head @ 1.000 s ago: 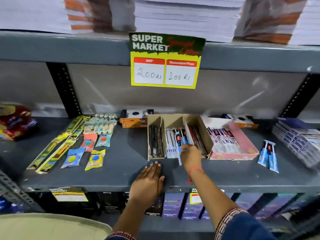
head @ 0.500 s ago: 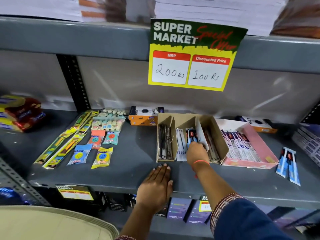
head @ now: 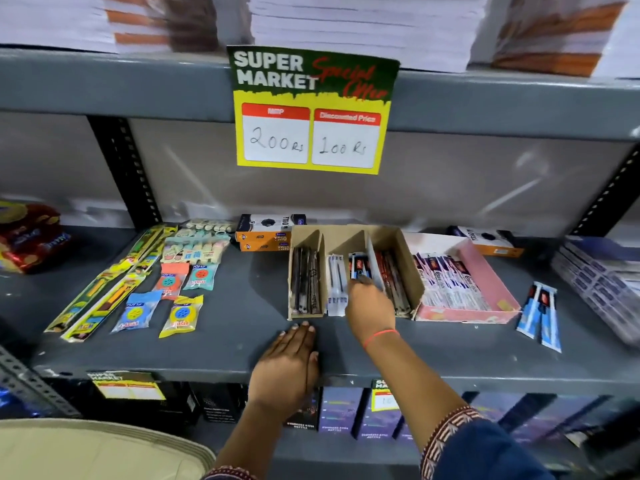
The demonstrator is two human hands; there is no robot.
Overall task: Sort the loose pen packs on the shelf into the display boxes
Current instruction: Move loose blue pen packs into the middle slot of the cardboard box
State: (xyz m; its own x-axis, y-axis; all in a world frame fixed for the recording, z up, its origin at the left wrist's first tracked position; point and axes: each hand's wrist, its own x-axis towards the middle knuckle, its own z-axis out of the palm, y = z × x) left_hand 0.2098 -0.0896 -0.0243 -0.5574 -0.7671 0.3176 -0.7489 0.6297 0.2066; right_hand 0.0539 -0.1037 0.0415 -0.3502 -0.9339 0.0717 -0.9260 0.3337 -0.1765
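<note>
Right hand (head: 370, 304) fingers pinch pen pack (head: 359, 266) into cardboard box (head: 408, 258) middle slot; left hand (head: 289, 368) flat, open, at 7 o'clock — pack light, slick, floppy; grip lower edge.

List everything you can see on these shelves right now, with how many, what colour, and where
Brown display box: one, cardboard, shelf centre, three compartments of pens.
Pink display box: one, right of it, holding pen packs.
Loose pen packs: two, blue, right of pink box.
Sharpener packs: several, blue, yellow, orange, left.
Long packs: several, yellow-green, far left.
Price sign: one, green-yellow, upper shelf edge.
Left hand: flat on shelf edge.
Right hand: on blue pack, middle compartment.
</note>
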